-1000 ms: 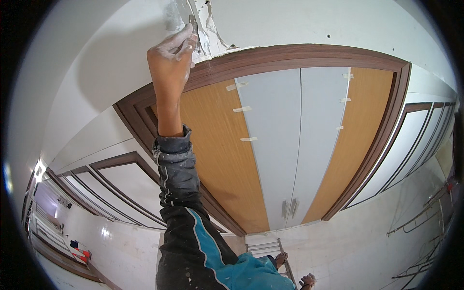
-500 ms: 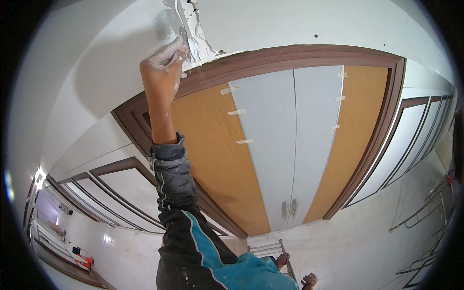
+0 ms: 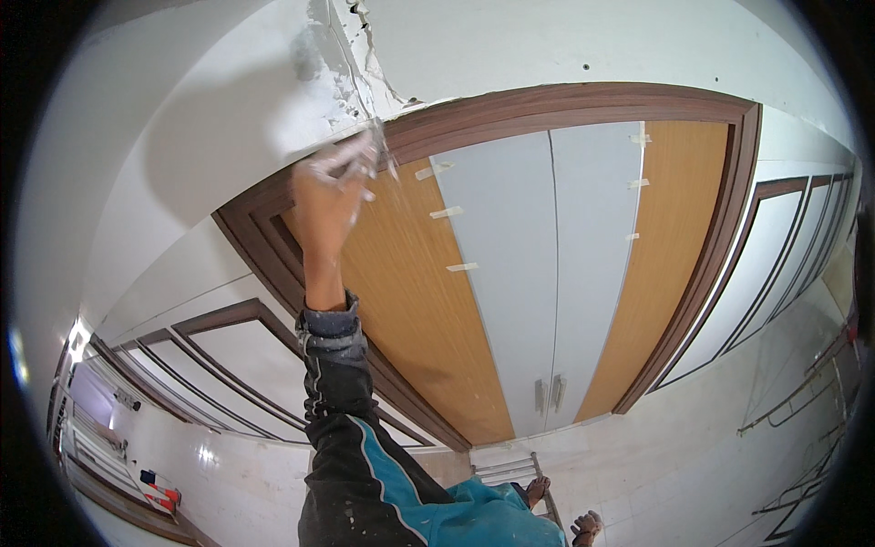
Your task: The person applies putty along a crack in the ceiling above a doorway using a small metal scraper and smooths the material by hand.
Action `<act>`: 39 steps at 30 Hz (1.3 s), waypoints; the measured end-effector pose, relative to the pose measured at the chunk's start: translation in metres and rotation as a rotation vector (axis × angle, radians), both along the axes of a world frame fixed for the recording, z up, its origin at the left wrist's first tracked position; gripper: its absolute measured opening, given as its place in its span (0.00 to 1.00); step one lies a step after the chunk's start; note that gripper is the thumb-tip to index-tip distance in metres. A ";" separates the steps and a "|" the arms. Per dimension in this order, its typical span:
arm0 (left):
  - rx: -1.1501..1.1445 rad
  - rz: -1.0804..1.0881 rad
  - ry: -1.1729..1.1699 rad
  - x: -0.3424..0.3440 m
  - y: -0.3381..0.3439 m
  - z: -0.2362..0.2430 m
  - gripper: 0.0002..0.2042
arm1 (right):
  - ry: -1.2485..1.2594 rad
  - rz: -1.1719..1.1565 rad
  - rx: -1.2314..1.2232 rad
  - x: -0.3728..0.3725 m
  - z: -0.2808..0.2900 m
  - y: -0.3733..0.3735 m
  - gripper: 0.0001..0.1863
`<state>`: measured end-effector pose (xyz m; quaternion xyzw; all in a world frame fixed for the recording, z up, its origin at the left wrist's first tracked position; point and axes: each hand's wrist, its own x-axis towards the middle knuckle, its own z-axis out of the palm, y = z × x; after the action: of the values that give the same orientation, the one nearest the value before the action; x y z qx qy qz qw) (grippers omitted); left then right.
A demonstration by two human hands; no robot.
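White walls (image 3: pixel 492 46) spread across the upper view, a broad shadow on their left part. The pale floor (image 3: pixel 674 465) lies far below, with dark-framed light panels (image 3: pixel 237 346) to both sides. A dark brown frame (image 3: pixel 583 96) surrounds wood-toned panels (image 3: pixel 410 273) and two grey doors (image 3: pixel 510 273). Metal frames (image 3: pixel 784 406) stand at the far right; a ladder (image 3: pixel 506 469) shows at the lower middle. Above the brown frame, a strip of broken plaster (image 3: pixel 366 68) runs up the wall, cracked and rough-edged. The left hand (image 3: pixel 330 187), whitened with dust, has its grip clenched on a thin scraper (image 3: pixel 377 137), blurred, near the frame's upper edge just below that plaster; contact cannot be told. Beside the ladder, a dusty form (image 3: pixel 586 526) is too small to tell as hand or foot, its grip unreadable. Smallest are the pale tape strips (image 3: pixel 447 212) along the doors' outer edges.
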<state>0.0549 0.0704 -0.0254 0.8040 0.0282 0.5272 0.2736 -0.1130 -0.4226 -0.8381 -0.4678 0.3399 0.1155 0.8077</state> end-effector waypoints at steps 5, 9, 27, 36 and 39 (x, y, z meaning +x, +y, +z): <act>-0.052 -0.041 0.119 0.010 0.013 -0.043 0.14 | -0.017 -0.003 0.008 -0.002 0.009 0.004 0.29; -0.090 -0.068 0.013 -0.017 -0.014 -0.020 0.15 | -0.024 -0.009 0.008 -0.007 0.009 -0.003 0.30; 0.461 0.416 -0.559 0.061 -0.038 0.004 0.05 | -0.029 0.076 -0.005 0.005 -0.001 -0.008 0.23; 0.382 0.313 -0.571 0.055 -0.049 0.012 0.05 | -0.101 0.093 -0.033 0.004 -0.007 -0.005 0.20; 0.468 0.286 -0.635 0.029 -0.027 0.036 0.05 | -0.152 0.126 -0.049 0.001 -0.015 -0.004 0.20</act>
<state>0.0844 0.0434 0.0104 0.6299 -0.0665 0.7738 0.0029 -0.1117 -0.4271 -0.8527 -0.5154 0.2502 0.1219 0.8105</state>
